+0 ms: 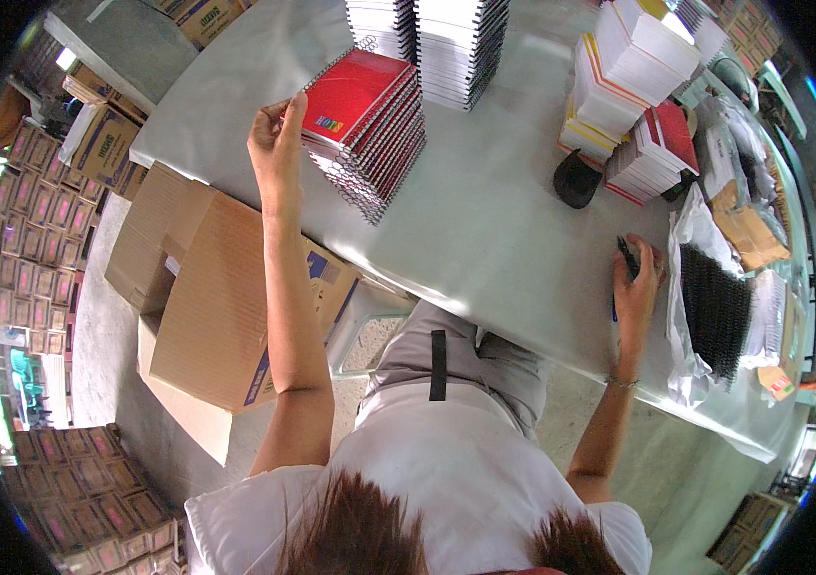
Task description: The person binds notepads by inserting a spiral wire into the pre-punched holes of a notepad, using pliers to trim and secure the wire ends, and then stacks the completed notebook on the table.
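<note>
A stack of red-covered spiral notebooks (358, 96) stands on the table, its wire coils facing the near right side. My left hand (278, 144) is at the stack's left edge, thumb and fingers pinched at the top notebook's edge. On the right part of the table, my right hand (638, 283) is closed around a small dark tool (627, 255). Part of the tool shows above the fingers, but the grip hides its exact kind. Beyond the red stack rise tall stacks of white-paged spiral notebooks (451, 53).
Book blocks (609, 91) with yellow and red covers are piled at the far right, beside a black rounded object (576, 180). Bagged black binding coils (714, 307) lie right of my right hand. An open cardboard box (221, 297) sits left of my legs. Cartons (39, 230) are stacked farther left.
</note>
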Motion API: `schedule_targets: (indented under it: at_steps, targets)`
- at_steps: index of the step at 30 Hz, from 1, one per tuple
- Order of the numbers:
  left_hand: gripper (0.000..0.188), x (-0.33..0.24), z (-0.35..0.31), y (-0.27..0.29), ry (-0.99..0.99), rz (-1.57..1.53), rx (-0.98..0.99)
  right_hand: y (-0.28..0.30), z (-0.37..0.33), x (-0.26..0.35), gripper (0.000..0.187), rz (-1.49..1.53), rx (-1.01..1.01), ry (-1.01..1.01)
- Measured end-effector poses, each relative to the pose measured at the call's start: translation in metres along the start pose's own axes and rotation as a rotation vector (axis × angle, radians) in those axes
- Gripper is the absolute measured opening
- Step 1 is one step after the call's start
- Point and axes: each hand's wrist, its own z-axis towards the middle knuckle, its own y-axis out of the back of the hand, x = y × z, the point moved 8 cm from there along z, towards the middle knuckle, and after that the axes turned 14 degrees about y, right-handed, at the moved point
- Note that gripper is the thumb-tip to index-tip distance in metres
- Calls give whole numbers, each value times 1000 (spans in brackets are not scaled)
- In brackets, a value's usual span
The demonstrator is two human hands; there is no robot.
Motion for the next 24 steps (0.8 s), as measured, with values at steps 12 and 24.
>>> schedule_targets:
  at_steps: [12, 24]
  targets:
    - [35, 11, 0, -3, 23, -61, 50, 22, 54, 5, 27, 130, 6, 52]
    - [37, 5, -11, -2, -13, -68, -23, 51, 143, -73, 41, 271, -122, -69]
